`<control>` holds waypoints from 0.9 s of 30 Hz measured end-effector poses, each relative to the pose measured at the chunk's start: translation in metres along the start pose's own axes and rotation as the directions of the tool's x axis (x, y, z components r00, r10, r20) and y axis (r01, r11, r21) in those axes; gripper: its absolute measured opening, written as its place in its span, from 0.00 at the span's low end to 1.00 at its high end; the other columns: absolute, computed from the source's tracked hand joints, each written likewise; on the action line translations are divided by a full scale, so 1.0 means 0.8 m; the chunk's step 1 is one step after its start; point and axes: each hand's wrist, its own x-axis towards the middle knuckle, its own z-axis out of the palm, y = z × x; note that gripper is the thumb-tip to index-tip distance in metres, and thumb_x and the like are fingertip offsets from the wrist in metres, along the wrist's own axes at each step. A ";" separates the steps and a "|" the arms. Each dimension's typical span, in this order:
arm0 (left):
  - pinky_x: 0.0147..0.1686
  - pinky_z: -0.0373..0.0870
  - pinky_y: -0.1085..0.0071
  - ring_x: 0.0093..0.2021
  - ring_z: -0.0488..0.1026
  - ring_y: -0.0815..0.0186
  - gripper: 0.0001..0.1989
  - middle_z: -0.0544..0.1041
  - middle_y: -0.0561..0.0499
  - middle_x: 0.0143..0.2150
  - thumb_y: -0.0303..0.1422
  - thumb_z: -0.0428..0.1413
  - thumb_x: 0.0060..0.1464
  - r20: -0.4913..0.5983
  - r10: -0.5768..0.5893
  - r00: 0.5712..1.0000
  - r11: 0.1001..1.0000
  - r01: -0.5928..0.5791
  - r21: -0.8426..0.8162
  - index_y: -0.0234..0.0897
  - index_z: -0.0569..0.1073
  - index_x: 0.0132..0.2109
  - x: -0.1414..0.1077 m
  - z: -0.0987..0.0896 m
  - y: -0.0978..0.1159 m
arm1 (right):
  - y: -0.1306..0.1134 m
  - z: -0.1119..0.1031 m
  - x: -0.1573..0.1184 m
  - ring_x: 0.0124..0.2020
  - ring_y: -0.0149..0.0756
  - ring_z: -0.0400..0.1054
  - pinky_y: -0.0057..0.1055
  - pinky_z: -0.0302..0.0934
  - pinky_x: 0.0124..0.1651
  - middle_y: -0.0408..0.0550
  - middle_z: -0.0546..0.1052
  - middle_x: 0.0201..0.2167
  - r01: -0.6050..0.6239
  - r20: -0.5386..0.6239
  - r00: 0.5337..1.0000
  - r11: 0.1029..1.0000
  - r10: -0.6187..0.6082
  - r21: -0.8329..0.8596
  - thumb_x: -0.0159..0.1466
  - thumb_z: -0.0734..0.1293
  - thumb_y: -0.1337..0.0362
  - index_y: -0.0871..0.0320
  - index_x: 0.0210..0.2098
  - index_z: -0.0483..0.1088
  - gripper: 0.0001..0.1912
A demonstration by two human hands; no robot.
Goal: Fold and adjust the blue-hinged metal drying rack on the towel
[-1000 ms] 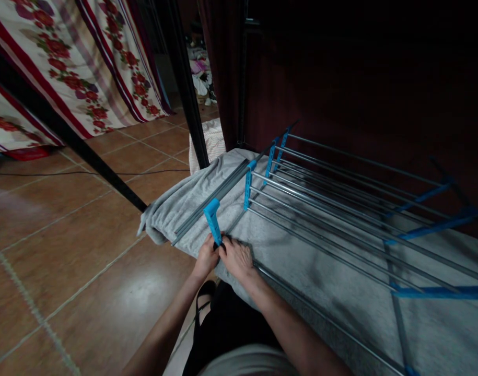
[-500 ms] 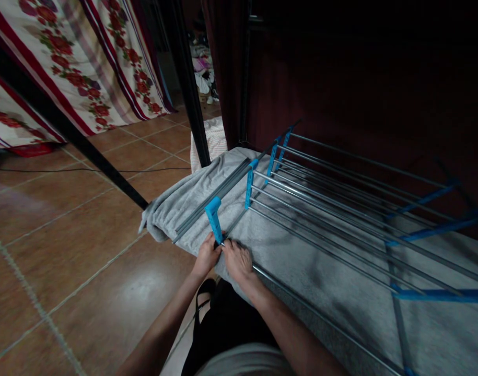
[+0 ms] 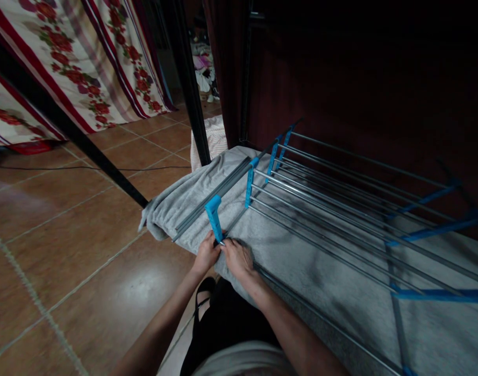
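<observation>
On the left, grey rods [image 3: 213, 199] lie together on the blanket [image 3: 286, 250]. The left hand [image 3: 207, 256] is closed around the foot of a blue bracket [image 3: 212, 215], tilted, with a short arm on top. Just beside it, the right hand [image 3: 239, 259] grips the end of a straight metal tube [image 3: 340, 327] on the blanket. Further right is the rack [image 3: 352, 218], blue-ended with many thin bars.

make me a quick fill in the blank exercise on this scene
The left hand and right hand are at the lower end of a bracket colored ____.
The blanket under the rack is colored ____.
The hanging cloth shows red ____ and stripes.
The floor has brown ____.

Missing words: blue; gray; flowers; tiles.
</observation>
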 end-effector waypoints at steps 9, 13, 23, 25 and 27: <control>0.63 0.73 0.56 0.58 0.77 0.56 0.20 0.79 0.44 0.57 0.27 0.55 0.54 0.009 -0.004 1.000 1.000 0.004 0.004 0.39 0.79 0.54 -0.001 0.001 0.001 | 0.003 0.002 0.003 0.50 0.39 0.78 0.32 0.66 0.49 0.50 0.82 0.51 0.019 -0.001 1.000 1.000 -0.019 0.019 0.78 0.57 0.61 0.55 0.53 0.74 0.15; 0.64 0.73 0.55 0.59 0.77 0.55 0.21 0.79 0.43 0.57 0.27 0.55 0.54 0.008 -0.008 1.000 1.000 0.008 0.007 0.38 0.79 0.54 -0.001 0.001 0.000 | 0.003 -0.004 0.003 0.50 0.39 0.78 0.31 0.66 0.49 0.50 0.82 0.51 0.019 0.004 1.000 0.999 -0.020 0.029 0.78 0.57 0.61 0.54 0.53 0.75 0.16; 0.63 0.74 0.54 0.57 0.78 0.55 0.21 0.80 0.43 0.56 0.27 0.56 0.54 0.002 -0.017 1.000 1.000 0.017 0.001 0.39 0.79 0.54 -0.002 0.001 0.003 | 0.003 0.000 0.003 0.49 0.38 0.78 0.31 0.68 0.49 0.52 0.82 0.51 0.033 0.007 0.999 0.999 -0.033 -0.021 0.78 0.57 0.61 0.55 0.53 0.75 0.16; 0.63 0.74 0.54 0.57 0.78 0.55 0.20 0.80 0.43 0.56 0.28 0.56 0.54 0.001 -0.016 1.000 1.000 0.016 -0.001 0.39 0.79 0.54 -0.002 0.001 0.004 | 0.003 -0.001 0.003 0.49 0.39 0.78 0.31 0.68 0.49 0.53 0.82 0.51 0.027 0.011 1.000 0.999 -0.027 -0.032 0.78 0.57 0.61 0.55 0.53 0.75 0.16; 0.63 0.73 0.54 0.57 0.78 0.55 0.20 0.80 0.43 0.56 0.28 0.56 0.54 0.000 -0.017 1.000 1.000 0.017 -0.002 0.39 0.79 0.54 -0.002 0.001 0.005 | 0.002 -0.002 0.004 0.49 0.39 0.78 0.31 0.68 0.49 0.54 0.82 0.50 0.018 0.017 1.000 0.999 -0.017 -0.042 0.78 0.58 0.62 0.56 0.54 0.75 0.15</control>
